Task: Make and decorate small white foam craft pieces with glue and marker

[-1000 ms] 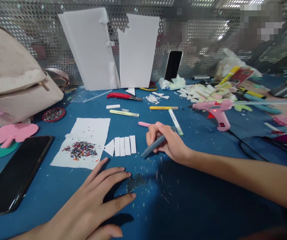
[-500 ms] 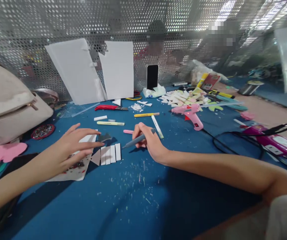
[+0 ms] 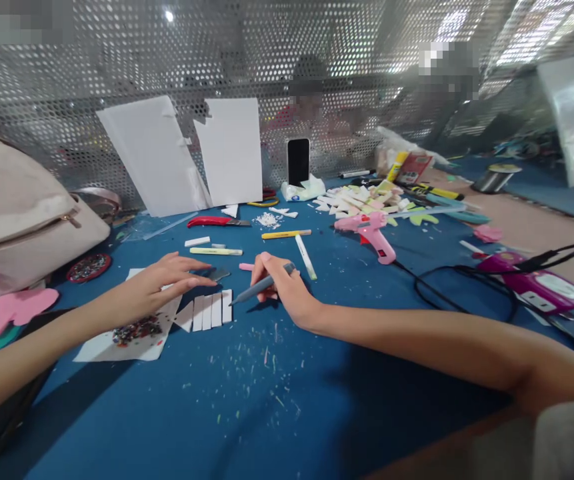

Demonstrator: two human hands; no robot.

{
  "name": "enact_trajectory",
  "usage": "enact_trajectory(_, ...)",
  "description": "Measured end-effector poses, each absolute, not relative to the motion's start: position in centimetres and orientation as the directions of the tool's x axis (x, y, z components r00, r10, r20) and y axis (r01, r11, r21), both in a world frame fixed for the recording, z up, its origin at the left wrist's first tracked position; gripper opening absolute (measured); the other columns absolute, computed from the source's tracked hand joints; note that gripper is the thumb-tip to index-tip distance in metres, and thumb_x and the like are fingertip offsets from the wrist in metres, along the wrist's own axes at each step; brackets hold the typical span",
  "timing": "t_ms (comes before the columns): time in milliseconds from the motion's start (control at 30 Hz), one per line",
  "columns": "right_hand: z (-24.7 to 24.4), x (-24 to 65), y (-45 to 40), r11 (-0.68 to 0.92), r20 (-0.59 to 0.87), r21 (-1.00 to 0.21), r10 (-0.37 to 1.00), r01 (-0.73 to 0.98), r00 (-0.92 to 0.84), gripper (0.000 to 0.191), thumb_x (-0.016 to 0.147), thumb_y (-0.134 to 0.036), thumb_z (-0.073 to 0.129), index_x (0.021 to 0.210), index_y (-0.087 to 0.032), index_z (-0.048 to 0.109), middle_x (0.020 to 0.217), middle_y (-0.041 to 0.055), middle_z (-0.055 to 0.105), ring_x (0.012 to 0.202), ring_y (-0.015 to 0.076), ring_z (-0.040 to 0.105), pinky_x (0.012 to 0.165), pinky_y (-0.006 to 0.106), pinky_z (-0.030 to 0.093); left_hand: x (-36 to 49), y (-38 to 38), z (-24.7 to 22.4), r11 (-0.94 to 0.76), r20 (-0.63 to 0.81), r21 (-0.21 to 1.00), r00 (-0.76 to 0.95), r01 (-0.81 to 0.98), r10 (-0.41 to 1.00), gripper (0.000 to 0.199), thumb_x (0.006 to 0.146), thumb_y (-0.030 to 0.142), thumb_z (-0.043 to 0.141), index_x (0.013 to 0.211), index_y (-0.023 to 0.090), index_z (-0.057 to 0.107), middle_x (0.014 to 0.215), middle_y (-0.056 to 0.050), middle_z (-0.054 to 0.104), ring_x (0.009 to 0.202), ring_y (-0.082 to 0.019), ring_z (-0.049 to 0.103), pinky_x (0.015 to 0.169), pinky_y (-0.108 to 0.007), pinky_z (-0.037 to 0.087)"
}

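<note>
My right hand [image 3: 277, 287] grips a grey-blue pen [image 3: 261, 288], its tip pointing left at the end strip of a row of white strips [image 3: 211, 311]. Whether the tip touches that strip I cannot tell. My left hand [image 3: 169, 283] is held palm down with fingers stretched out, over the far edge of a white sheet [image 3: 91, 348] that bears a heap of small dark and red bits [image 3: 139, 330]. Close to its fingertips lies a small flat grey piece [image 3: 219, 273]. A pink pen [image 3: 245, 267] is partly hidden behind my right hand.
Beyond my hands lie a yellow pen [image 3: 287, 235], a pale yellow pen [image 3: 215, 251], a white pen [image 3: 305, 257] and a red cutter [image 3: 211, 221]. To the right are a pink glue gun [image 3: 367, 230], its cable, a purple power strip [image 3: 537, 283] and scrap pieces [image 3: 361, 200]. A bag [image 3: 27, 213] stands left.
The pen tip has come closer to the end white strip. My left hand's fingers have drawn closer together, and more of the bits on the sheet show. The view has shifted slightly.
</note>
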State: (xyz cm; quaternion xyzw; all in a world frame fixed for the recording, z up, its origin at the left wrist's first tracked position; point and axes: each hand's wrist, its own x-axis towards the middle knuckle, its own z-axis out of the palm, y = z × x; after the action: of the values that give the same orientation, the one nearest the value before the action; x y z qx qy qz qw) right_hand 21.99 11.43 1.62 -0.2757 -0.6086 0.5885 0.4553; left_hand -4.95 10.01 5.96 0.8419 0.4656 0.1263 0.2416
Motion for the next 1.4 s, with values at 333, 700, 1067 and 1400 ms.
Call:
enact_trajectory(333,1.5,22.2,11.4,0.142,0.229,-0.966,0.856,-0.216,-0.463,0.051,0.101,-0.047,0.041,0.062,-0.019,0.057,0.05,-0.0027,0.053,0.047,0.0092,0.051,0.059,0.024,0.047,-3.1,8.6,7.2,0.087,-0.086,0.996,0.149,-0.001,0.985,0.037,0.094,0.049,0.055,0.07,0.023,0.066,0.108,-0.006,0.071,0.111,-0.025,0.063,0.104,-0.045,0.048)
enact_trajectory(700,1.7,22.2,11.2,0.244,0.345,-0.93,0.837,-0.275,-0.425,0.05,0.1,-0.047,0.041,0.06,-0.019,0.056,0.049,-0.0067,0.049,0.043,0.0063,0.046,0.091,0.032,0.049,3.5,1.2,8.0,0.271,-0.198,0.695,0.185,-0.666,0.963,0.043,0.098,0.018,0.043,0.059,0.02,0.026,0.084,-0.004,0.049,0.075,-0.011,0.056,0.078,-0.026,0.055)
enact_trajectory(1067,1.6,22.4,11.0,0.278,0.376,-0.92,0.823,-0.275,-0.426,0.051,0.101,-0.048,0.039,0.061,-0.02,0.054,0.051,-0.005,0.051,0.043,0.0081,0.046,0.077,0.031,0.051,0.6,3.4,6.3,-0.012,0.011,0.981,-0.006,-0.191,1.0,0.036,0.104,0.027,0.043,0.07,0.019,0.046,0.051,0.01,0.022,0.04,-0.007,0.022,0.045,-0.017,0.036)
enact_trajectory(1400,1.5,22.4,11.2,0.3,0.38,-0.921,0.831,-0.248,-0.407,0.05,0.1,-0.048,0.039,0.062,-0.02,0.053,0.051,-0.0048,0.049,0.043,0.0083,0.045,0.063,0.028,0.045,-0.8,5.2,3.0,-0.341,0.225,0.662,0.258,0.667,0.94,0.067,0.078,0.043,0.081,0.138,0.029,0.052,0.139,-0.008,0.057,0.131,-0.033,0.047,0.113,-0.054,0.028)
